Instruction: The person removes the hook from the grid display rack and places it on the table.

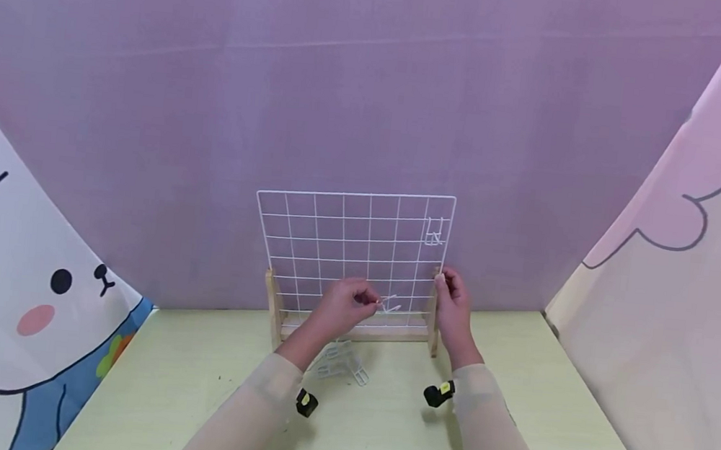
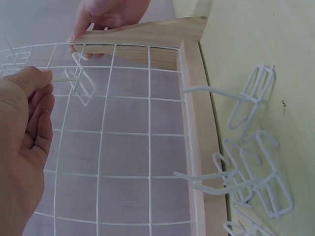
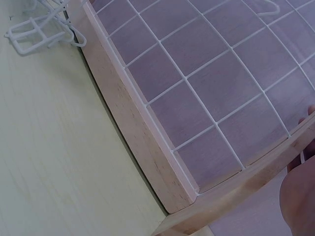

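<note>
My left hand (image 1: 344, 307) pinches the prong of a white wire hook (image 2: 84, 82) between thumb and forefinger. The hook's looped back is close against the white wire grid (image 1: 370, 195); contact is hard to tell. My right hand (image 1: 455, 312) grips the right upright of the wooden stand (image 3: 241, 182) near its top, beside the grid's edge, with fingertips partly hidden behind the wood. A second hook (image 1: 434, 238) hangs on the grid's upper right. Several loose hooks (image 2: 269, 191) lie in a pile on the table before the stand.
The pale yellow table (image 1: 189, 382) runs up to a purple cloth backdrop (image 1: 360, 94) behind the grid. Printed cloths stand at the left (image 1: 23, 279) and right (image 1: 669, 342). Small dark specks dot the tabletop. Each wrist carries a black camera.
</note>
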Tool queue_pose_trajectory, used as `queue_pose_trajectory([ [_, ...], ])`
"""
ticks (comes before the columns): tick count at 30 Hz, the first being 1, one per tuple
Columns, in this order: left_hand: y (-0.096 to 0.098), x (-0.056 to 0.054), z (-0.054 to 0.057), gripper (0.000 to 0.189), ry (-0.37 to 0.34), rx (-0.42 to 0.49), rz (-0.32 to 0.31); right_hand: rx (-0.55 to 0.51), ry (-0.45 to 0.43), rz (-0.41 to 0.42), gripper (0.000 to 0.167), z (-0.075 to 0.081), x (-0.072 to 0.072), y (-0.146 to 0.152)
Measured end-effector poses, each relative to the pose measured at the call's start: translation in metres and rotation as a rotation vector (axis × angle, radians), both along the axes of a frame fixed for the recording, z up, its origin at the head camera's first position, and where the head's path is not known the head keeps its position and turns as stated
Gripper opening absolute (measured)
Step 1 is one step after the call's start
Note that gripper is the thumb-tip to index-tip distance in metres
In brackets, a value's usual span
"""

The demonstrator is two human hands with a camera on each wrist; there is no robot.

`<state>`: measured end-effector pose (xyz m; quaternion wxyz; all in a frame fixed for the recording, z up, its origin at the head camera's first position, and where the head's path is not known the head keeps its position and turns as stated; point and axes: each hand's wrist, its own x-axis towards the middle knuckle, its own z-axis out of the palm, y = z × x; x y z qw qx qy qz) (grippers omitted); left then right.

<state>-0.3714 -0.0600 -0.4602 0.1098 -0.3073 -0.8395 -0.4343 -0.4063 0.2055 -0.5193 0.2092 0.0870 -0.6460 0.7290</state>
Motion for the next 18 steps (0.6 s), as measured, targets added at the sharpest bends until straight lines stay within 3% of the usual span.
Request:
queue_pose_trajectory([
  [18,-0.008,-0.004,-0.019,0.005,-0.049,-0.108,-0.016,0.01,0.004,-0.011,0.038,-0.002,-0.001,0.0],
])
